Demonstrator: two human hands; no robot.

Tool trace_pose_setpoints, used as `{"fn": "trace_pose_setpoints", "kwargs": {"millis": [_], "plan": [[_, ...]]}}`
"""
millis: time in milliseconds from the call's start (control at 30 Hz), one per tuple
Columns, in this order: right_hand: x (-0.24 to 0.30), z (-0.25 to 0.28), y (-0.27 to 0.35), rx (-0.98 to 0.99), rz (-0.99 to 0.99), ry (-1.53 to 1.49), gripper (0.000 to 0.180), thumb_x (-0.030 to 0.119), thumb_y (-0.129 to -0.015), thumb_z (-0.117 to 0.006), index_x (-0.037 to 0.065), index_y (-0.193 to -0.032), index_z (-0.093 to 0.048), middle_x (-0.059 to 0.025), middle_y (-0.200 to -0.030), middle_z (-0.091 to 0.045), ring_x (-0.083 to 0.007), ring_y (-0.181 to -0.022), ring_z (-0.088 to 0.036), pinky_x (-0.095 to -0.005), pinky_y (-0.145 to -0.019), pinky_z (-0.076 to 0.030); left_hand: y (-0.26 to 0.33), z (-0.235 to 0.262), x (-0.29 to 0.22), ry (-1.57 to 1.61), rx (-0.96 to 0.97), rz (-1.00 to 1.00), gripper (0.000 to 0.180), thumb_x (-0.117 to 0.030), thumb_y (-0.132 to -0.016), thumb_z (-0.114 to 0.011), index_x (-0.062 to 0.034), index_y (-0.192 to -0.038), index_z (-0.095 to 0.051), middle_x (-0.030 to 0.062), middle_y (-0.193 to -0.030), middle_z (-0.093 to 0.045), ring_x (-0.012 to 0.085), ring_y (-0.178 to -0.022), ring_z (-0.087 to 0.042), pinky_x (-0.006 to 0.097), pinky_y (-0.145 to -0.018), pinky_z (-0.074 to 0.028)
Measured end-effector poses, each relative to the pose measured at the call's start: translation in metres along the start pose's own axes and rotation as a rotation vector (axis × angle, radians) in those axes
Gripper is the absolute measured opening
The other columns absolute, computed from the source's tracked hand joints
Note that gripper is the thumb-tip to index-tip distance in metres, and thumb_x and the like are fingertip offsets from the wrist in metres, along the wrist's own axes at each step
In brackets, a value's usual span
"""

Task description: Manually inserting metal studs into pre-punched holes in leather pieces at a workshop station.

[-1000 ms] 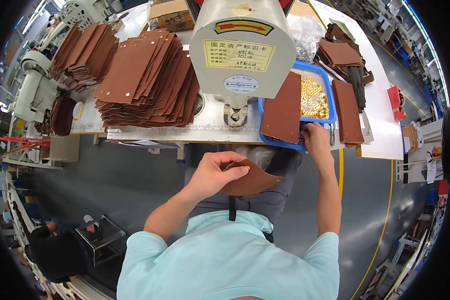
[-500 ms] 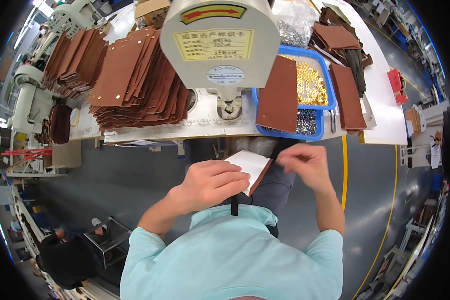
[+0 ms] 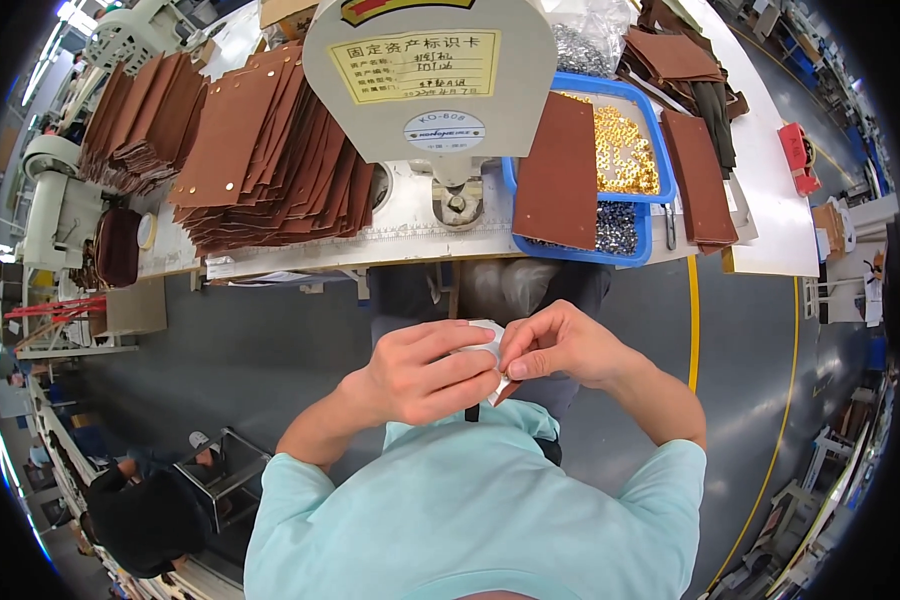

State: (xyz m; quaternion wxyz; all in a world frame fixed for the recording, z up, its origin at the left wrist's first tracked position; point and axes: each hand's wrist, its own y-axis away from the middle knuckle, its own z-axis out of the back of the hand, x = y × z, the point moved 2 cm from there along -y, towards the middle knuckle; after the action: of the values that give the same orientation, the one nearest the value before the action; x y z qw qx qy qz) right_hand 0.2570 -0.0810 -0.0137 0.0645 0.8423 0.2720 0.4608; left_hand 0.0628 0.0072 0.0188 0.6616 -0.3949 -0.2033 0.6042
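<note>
While brown panels [image 3: 240, 140] lie stacked on the bench [image 3: 770, 215], we see the left hand [image 3: 425, 375], its grip closed on a white-backed brown piece [image 3: 493, 348] before a mint shirt [image 3: 475, 490], the right hand [image 3: 565, 345] pinching its edge.

White surface [image 3: 770, 225]: brown panel stack [image 3: 265, 150], 10–11 o'clock; pale machine [image 3: 430, 115], 12 o'clock; blue trays [image 3: 643, 240], between 1 and 2.

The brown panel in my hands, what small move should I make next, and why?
I'd probably press the fingers of the right hand lightly at the edge of the brown panel: the left hand holds it, pale side up, and those fingers are at that edge. Anything pinched there is too small to tell.
</note>
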Motion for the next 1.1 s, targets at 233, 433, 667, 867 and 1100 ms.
{"fn": "trace_pose_setpoints", "kwargs": {"millis": [233,433,667,867,1100], "plan": [[-0.007,0.002,0.000,-0.081,0.022,0.057,0.009,0.007,-0.091,-0.077,0.001,-0.098,-0.076,-0.0038,-0.094,-0.074,-0.0090,-0.077,-0.065,-0.0238,-0.065,-0.046,0.001,-0.001,0.002,-0.002,0.013,0.021,0.016,-0.008,-0.066,-0.076,-0.0079,-0.081,-0.068,0.0025,-0.086,-0.065,0.0226,-0.085,-0.071,0.033,-0.072,-0.062],[-0.003,-0.014,0.009,-0.288,0.407,0.529,0.010,0.006,-0.096,-0.071,0.000,-0.102,-0.075,-0.0078,-0.093,-0.071,-0.0126,-0.078,-0.068,-0.0260,-0.067,-0.053,0.009,-0.006,0.008,-0.017,0.048,0.110,0.020,-0.011,-0.067,-0.077,-0.0085,-0.085,-0.070,0.0019,-0.086,-0.066,0.0216,-0.083,-0.071,0.032,-0.066,-0.060],[-0.003,-0.012,0.009,-0.396,0.616,0.897,0.014,0.006,-0.090,-0.074,0.002,-0.104,-0.076,-0.0090,-0.093,-0.072,-0.0210,-0.081,-0.068,-0.0331,-0.069,-0.053,0.009,-0.011,0.009,0.133,0.110,0.376,0.029,0.002,-0.064,-0.081,-0.0094,-0.089,-0.071,0.0041,-0.085,-0.070,0.0213,-0.074,-0.071,0.030,-0.058,-0.057],[0.008,-0.011,0.006,-0.368,0.723,1.078,0.021,0.014,-0.079,-0.085,0.007,-0.097,-0.078,-0.0066,-0.093,-0.074,-0.0220,-0.081,-0.068,-0.0343,-0.076,-0.048,0.011,-0.014,0.011,0.413,0.149,0.714,0.019,0.002,-0.078,-0.079,-0.0052,-0.094,-0.074,0.0081,-0.088,-0.073,0.0200,-0.075,-0.072,0.030,-0.058,-0.057],[-0.008,0.008,-0.001,-0.407,0.704,0.998,0.022,0.015,-0.073,-0.088,0.009,-0.091,-0.077,-0.0009,-0.090,-0.076,-0.0199,-0.077,-0.067,-0.0333,-0.074,-0.044,0.002,-0.014,0.007,0.466,0.179,0.808,0.016,0.001,-0.083,-0.076,-0.0024,-0.099,-0.075,0.0094,-0.092,-0.074,0.0196,-0.077,-0.072,0.030,-0.064,-0.059]]}}
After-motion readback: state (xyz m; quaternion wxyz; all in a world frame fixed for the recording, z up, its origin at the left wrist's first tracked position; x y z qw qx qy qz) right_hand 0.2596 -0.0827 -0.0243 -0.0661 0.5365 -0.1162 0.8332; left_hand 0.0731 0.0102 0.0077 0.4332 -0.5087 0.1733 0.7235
